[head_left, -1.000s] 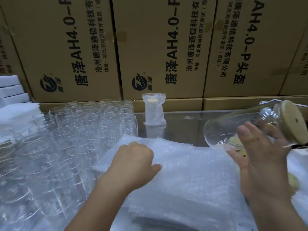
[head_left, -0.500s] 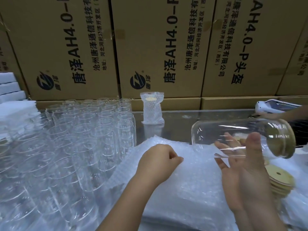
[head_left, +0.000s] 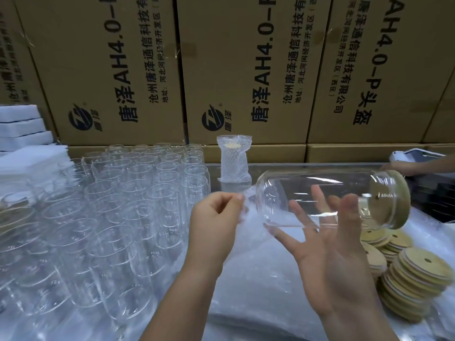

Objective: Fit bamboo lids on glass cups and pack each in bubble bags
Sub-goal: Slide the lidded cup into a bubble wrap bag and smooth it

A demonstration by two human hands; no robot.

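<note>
From the head camera, your right hand [head_left: 330, 254] holds a clear cylindrical glass cup [head_left: 307, 190] on its side above the table, thumb on the near wall and fingers spread wide against the far wall. A round bamboo lid [head_left: 391, 200] sits on the cup's mouth, which points right; its base points left. Your left hand [head_left: 214, 217] is curled, pinching the edge of a clear plastic bubble bag [head_left: 246, 210] just beside the cup's base; whether glass and bag touch is unclear. Below both hands lies a flat pile of bubble bags [head_left: 258, 286]. To your left stands a crowd of empty clear glass cups [head_left: 123, 205]; at right, loose stacks of bamboo lids [head_left: 418, 279]. One wrapped cup [head_left: 235, 159] stands upright at the back, before brown printed cardboard boxes [head_left: 110, 70]. White foam sheets [head_left: 22, 129] sit far left, and another person's hand [head_left: 403, 166] shows at the right edge
</note>
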